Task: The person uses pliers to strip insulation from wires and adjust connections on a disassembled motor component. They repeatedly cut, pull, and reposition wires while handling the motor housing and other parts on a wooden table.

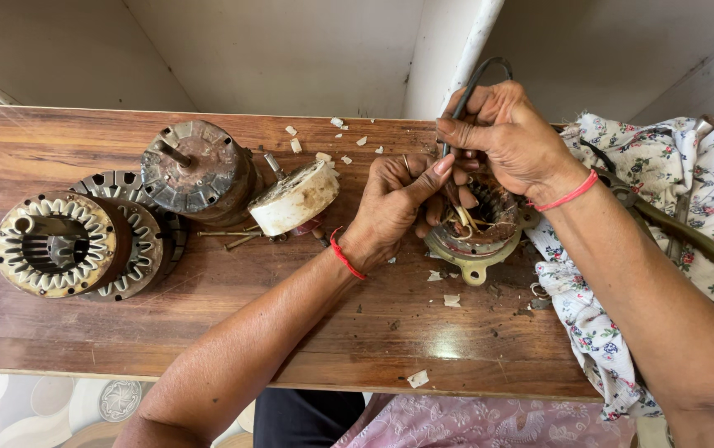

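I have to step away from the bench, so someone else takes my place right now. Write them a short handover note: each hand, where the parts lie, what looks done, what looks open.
Left hand: steadies the motor stator on the wooden table, fingers at its windings.
Right hand: grips a dark thin tool, tip down in the windings.
Parts: rusty motor housing, white round cover and stacked ring-shaped cores lie to the left; floral cloth on the right; loose screws lie between the housing and the cover.
Done: motor is apart; white scraps litter the table.
Left: wires in the stator are loose, work there unfinished.
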